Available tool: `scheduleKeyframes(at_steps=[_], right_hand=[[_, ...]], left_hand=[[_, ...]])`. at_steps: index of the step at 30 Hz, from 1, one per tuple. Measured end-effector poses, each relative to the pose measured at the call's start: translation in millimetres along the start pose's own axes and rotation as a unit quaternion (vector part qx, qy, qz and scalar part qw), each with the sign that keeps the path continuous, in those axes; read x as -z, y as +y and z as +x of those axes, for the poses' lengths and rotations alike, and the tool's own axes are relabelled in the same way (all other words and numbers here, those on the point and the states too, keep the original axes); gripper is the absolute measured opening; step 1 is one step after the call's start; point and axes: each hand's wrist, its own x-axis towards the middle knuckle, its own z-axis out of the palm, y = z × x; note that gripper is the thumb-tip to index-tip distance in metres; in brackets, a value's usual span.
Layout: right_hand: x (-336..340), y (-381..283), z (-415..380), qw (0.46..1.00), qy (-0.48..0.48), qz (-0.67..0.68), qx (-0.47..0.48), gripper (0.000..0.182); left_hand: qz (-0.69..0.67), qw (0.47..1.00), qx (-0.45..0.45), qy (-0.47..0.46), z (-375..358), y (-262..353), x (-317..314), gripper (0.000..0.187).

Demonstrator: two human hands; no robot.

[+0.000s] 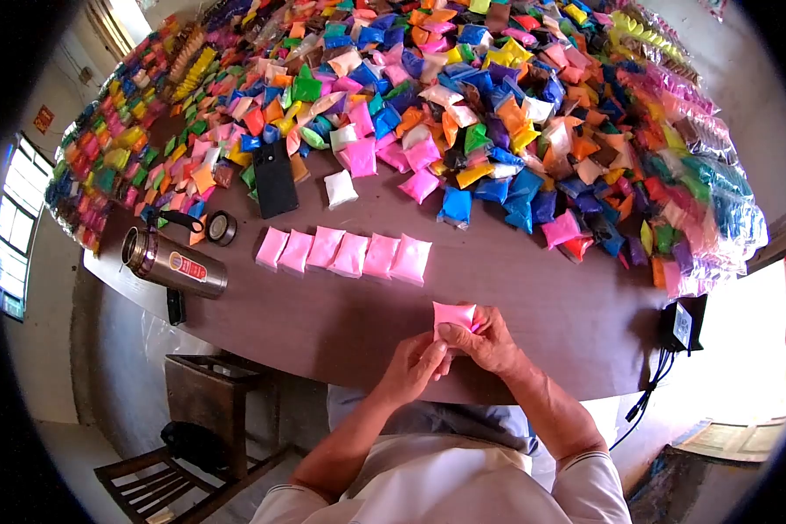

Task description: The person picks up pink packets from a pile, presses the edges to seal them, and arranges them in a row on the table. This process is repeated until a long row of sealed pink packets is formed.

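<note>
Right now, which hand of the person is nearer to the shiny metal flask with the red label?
Left. The left hand is to the right of the flask and closer to it; the right hand is farther right, beyond the left hand.

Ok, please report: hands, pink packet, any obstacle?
Left hand and right hand holding pink packet. Row of six pink packets ahead, leftward. No obstacle seen near hands.

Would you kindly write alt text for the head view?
A person's left hand and right hand hold a pink packet over a brown table. Beyond are a row of six pink packets, an open metal flask, a black smartphone and heaped multicoloured packets.
</note>
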Motion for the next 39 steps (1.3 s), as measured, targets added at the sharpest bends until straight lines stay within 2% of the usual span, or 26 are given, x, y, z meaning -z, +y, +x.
scheduleKeyframes(at_steps=[5, 7, 9, 13, 18, 20, 23, 26, 29, 33, 35, 39], right_hand=[[5.4, 4.3, 1.2, 1.000, -0.001, 0.004, 0.024, 0.020], [6.2, 4.4, 1.9, 0.998, 0.055, 0.005, 0.003, 0.021], [6.7, 5.2, 1.3, 0.998, 0.057, -0.006, 0.008, 0.020], [12.4, 7.9, -0.7, 0.997, 0.044, -0.058, 0.030, 0.020], [4.0, -0.9, 1.8, 0.996, 0.065, -0.064, 0.020, 0.021], [1.8, -1.4, 1.5, 0.998, 0.051, -0.005, 0.024, 0.021], [8.2, 1.7, 2.6, 0.999, 0.001, -0.039, 0.025, 0.020], [11.7, 5.9, -0.1, 1.000, 0.016, -0.022, 0.003, 0.018], [12.7, 6.3, 0.2, 0.998, 0.026, -0.050, 0.025, 0.018], [13.0, 13.0, 1.5, 0.997, 0.043, -0.046, 0.038, 0.020], [13.2, 15.5, 1.9, 0.993, 0.083, -0.076, 0.024, 0.022], [8.1, -1.9, -1.2, 0.997, 0.051, -0.058, 0.013, 0.023]], left_hand=[[-0.035, 0.999, 0.010, 0.026, 0.4, 2.0, -2.6, 0.039], [-0.041, 0.999, 0.020, 0.021, 1.0, 1.9, -2.1, 0.040], [-0.025, 0.999, 0.034, 0.011, 0.6, 4.0, -2.1, 0.040], [0.026, 0.998, 0.052, -0.016, -0.4, 9.4, -2.1, 0.042], [-0.021, 0.999, 0.047, 0.012, -0.4, 4.5, -0.9, 0.042], [-0.024, 0.999, 0.047, 0.008, 0.0, 5.0, -0.3, 0.042], [-0.016, 0.999, 0.033, -0.013, 0.7, 4.5, -0.5, 0.042], [0.024, 0.999, 0.047, -0.014, 1.1, 5.6, -2.7, 0.043], [0.046, 0.997, 0.050, -0.022, 1.4, 7.0, -1.7, 0.044], [-0.009, 0.998, 0.054, -0.001, 0.1, 10.1, -2.5, 0.045], [-0.017, 0.998, 0.054, 0.009, 0.3, 10.1, -2.1, 0.045], [0.031, 0.998, 0.058, -0.026, 0.4, 10.5, -0.7, 0.045]])
